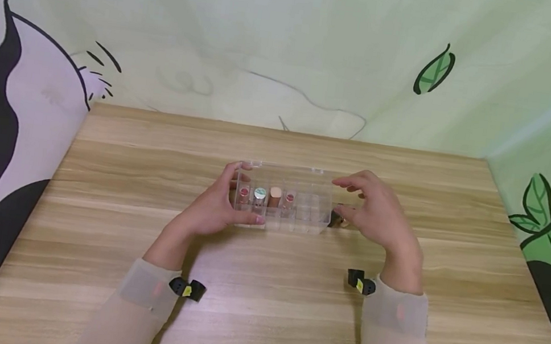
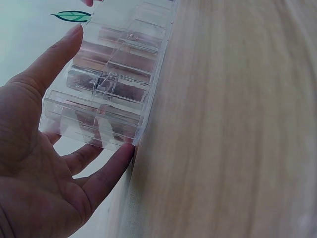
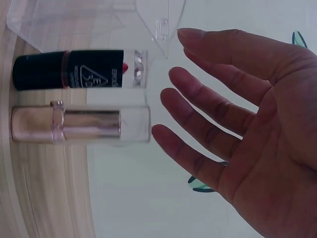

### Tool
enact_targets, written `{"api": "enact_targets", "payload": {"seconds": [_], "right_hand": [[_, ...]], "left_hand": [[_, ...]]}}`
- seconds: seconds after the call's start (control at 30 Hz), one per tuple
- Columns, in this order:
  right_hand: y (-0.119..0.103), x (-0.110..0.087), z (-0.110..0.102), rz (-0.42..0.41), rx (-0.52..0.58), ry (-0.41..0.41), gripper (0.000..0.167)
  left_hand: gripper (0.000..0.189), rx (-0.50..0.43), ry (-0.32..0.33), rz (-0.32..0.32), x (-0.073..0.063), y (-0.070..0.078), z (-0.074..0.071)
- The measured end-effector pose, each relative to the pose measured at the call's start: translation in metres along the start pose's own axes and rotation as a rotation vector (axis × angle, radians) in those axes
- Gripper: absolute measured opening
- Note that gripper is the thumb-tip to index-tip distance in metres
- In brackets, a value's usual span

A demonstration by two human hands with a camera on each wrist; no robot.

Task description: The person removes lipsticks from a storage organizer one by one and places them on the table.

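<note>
A clear plastic lipstick organizer point(image 1: 309, 206) lies on the wooden table, its lid hinges along the far edge. My left hand point(image 1: 215, 202) grips its left end, thumb at the front and fingers behind. Inside, from the left, stand a red-topped lipstick point(image 1: 244, 194), a silver one with a teal top point(image 1: 259, 195), a copper one point(image 1: 274, 197) and another red-topped lipstick point(image 1: 290, 199). Just past the right end stand a black lipstick point(image 3: 94, 70) and a gold lipstick point(image 3: 89, 124) side by side. My right hand point(image 1: 376, 210) hovers beside them with spread, loosely bent fingers, holding nothing.
Light wood tabletop point(image 1: 259, 307) stretches around the organizer on all sides. Behind the table hangs a pale green backdrop point(image 1: 280, 46) with printed leaves and black-and-white cartoon shapes. Small black wrist cameras sit on both sleeves.
</note>
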State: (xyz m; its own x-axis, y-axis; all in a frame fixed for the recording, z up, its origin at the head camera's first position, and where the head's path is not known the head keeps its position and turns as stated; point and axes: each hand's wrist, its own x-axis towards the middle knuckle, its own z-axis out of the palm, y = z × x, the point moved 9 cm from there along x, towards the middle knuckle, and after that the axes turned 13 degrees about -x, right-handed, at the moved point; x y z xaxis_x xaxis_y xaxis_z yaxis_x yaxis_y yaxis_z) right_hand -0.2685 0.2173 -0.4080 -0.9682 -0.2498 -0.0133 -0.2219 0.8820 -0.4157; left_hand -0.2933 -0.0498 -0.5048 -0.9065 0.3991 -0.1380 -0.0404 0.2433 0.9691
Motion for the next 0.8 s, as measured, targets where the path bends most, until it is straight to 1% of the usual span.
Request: {"api": "enact_targets", "payload": {"seconds": [0.23, 0.5, 0.8], "right_hand": [[-0.016, 0.003, -0.001, -0.070, -0.012, 0.062, 0.041], [-0.029, 0.006, 0.000, -0.134, -0.028, 0.106, 0.041], [-0.033, 0.006, 0.001, -0.154, -0.040, 0.125, 0.040]], "left_hand": [[0.106, 0.003, 0.004, -0.008, 0.000, 0.001, 0.001], [0.107, 0.004, 0.004, -0.008, 0.001, 0.001, 0.000], [0.107, 0.002, 0.001, 0.002, 0.001, 0.000, 0.000]]}}
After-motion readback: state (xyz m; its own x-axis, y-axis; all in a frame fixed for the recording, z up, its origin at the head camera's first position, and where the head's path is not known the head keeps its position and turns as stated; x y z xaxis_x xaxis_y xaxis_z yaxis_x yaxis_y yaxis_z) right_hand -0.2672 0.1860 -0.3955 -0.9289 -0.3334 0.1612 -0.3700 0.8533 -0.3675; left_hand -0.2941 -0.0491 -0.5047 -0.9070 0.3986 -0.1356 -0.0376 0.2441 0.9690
